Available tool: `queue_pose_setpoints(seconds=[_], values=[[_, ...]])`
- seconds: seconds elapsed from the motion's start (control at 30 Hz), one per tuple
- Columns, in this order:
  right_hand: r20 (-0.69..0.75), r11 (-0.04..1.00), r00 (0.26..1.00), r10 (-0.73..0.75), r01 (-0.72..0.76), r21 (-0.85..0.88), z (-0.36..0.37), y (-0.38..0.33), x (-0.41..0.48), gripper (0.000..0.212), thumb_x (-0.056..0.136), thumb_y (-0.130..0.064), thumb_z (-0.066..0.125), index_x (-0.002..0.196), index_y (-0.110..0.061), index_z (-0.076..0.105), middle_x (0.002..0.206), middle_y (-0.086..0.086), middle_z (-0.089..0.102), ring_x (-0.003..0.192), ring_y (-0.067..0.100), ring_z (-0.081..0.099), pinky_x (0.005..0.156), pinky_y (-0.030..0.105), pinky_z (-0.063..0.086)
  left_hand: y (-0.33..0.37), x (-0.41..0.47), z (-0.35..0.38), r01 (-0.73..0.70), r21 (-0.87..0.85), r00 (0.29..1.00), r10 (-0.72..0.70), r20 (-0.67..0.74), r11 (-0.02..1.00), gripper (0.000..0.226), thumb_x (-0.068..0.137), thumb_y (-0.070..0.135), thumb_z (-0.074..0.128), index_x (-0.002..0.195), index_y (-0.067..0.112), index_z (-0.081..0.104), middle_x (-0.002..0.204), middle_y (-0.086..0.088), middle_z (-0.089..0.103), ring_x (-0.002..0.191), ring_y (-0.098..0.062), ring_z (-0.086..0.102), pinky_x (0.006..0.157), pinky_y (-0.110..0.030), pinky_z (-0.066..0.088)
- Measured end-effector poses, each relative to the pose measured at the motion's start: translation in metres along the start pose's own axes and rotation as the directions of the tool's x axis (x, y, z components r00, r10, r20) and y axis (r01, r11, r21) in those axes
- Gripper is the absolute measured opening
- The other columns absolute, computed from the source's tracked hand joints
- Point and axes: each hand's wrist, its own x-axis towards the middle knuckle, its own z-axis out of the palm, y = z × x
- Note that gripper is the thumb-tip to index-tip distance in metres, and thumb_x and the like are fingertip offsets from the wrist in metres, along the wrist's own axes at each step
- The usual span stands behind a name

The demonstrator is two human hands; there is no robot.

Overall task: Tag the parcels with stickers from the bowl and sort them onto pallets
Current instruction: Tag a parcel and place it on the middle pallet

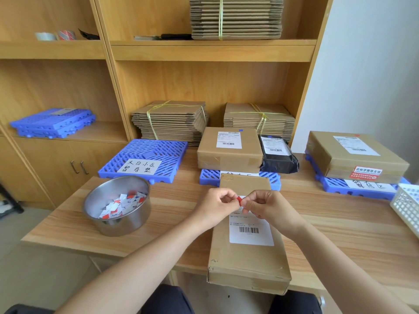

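A long cardboard parcel (247, 257) with a white barcode label lies on the table in front of me, its near end over the table edge. Above it my left hand (217, 203) and my right hand (264, 206) both pinch a small red sticker (239, 200) between their fingertips. A steel bowl (118, 208) with several red-and-white stickers stands to the left. Three blue pallets sit at the back: the left one (147, 158) carries only a handwritten paper, the middle one (208, 176) holds a cardboard box (229, 150) and a black bag parcel (277, 156), the right one (353, 189) holds a flat box (356, 155).
Bundles of flat cardboard (172, 121) stand behind the pallets on the shelf unit. A white lattice basket (407, 206) is at the table's right edge. Spare blue pallets (54, 122) lie on the left shelf, tape rolls (56, 35) higher up.
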Motion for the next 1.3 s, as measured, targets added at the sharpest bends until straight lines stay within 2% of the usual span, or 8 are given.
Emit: queue_pose_setpoints(seconds=[0.1,0.37,0.6,0.83,0.93,1.07,1.2,1.3], values=[[-0.021,1.0,1.0,0.002,-0.002,0.006,0.001,0.001,0.002,0.016,0.092,-0.028,0.073,0.081,-0.017,0.075,0.078,0.006,0.074,0.068,0.024,0.039,0.067,0.038,0.034,0.003,0.001,0.001,0.017,-0.024,1.0,-0.017,-0.026,1.0,0.006,0.081,0.025,0.07,0.08,0.024,0.076,0.082,-0.004,0.074,0.075,-0.007,0.062,0.079,-0.035,0.053],[-0.077,1.0,0.997,-0.009,0.011,0.021,0.006,0.001,0.005,0.02,0.091,-0.029,0.074,0.073,-0.021,0.074,0.063,-0.007,0.067,0.065,0.025,0.035,0.064,0.037,0.031,0.008,0.002,0.008,0.09,-0.091,0.991,-0.098,-0.092,0.992,0.014,0.081,0.016,0.07,0.07,0.024,0.072,0.068,0.009,0.066,0.066,-0.003,0.055,0.071,-0.024,0.045],[-0.104,1.0,0.994,-0.025,0.025,-0.005,0.01,0.004,0.005,0.014,0.093,-0.025,0.071,0.083,-0.016,0.075,0.068,-0.007,0.069,0.052,0.002,0.042,0.055,0.019,0.034,0.012,0.001,0.011,0.15,-0.233,0.985,-0.166,-0.053,0.961,0.013,0.081,0.007,0.067,0.07,0.012,0.07,0.067,0.003,0.065,0.064,-0.004,0.054,0.072,-0.025,0.044],[-0.126,0.987,0.992,0.015,0.005,0.159,0.001,0.005,0.009,0.018,0.094,-0.023,0.07,0.085,-0.008,0.073,0.068,0.001,0.064,0.062,0.021,0.04,0.056,0.029,0.033,0.013,0.003,0.01,0.217,-0.482,0.975,-0.211,0.067,0.849,0.015,0.091,-0.003,0.061,0.083,0.006,0.07,0.072,-0.004,0.069,0.063,-0.011,0.051,0.074,-0.027,0.045],[-0.123,0.986,0.992,0.011,0.009,0.166,-0.002,0.008,0.009,0.014,0.093,-0.025,0.072,0.088,-0.012,0.073,0.071,0.003,0.065,0.065,0.024,0.042,0.056,0.029,0.034,0.014,0.002,0.009,0.242,-0.544,0.97,-0.216,0.113,0.804,0.012,0.094,-0.002,0.061,0.088,0.003,0.07,0.075,-0.006,0.07,0.062,-0.011,0.051,0.072,-0.024,0.047],[-0.229,0.995,0.969,-0.091,0.097,0.016,0.0,0.011,0.006,0.017,0.09,-0.028,0.076,0.103,-0.026,0.064,0.081,-0.002,0.066,0.059,0.011,0.049,0.058,0.02,0.04,0.014,0.001,0.012,0.265,-0.58,0.963,-0.239,0.123,0.771,0.008,0.093,-0.002,0.064,0.09,0.001,0.071,0.078,-0.01,0.07,0.061,-0.011,0.052,0.07,-0.023,0.048],[-0.259,0.938,0.924,-0.282,0.208,-0.279,0.002,0.008,-0.001,0.013,0.09,-0.014,0.073,0.09,-0.026,0.072,0.081,-0.022,0.065,0.059,0.003,0.052,0.061,0.01,0.039,0.013,0.002,0.016,0.266,-0.605,0.962,-0.243,0.123,0.751,0.009,0.092,-0.003,0.064,0.088,0.001,0.071,0.075,-0.009,0.069,0.061,-0.011,0.052,0.067,-0.021,0.049],[-0.231,0.932,0.931,-0.284,0.211,-0.295,0.001,0.006,-0.004,0.013,0.091,-0.013,0.072,0.091,-0.024,0.077,0.074,-0.031,0.063,0.059,0.002,0.053,0.06,0.01,0.038,0.012,0.003,0.015,0.252,-0.617,0.967,-0.22,0.129,0.746,0.008,0.092,-0.002,0.064,0.088,0.0,0.07,0.072,-0.008,0.068,0.063,-0.013,0.052,0.067,-0.022,0.049]])
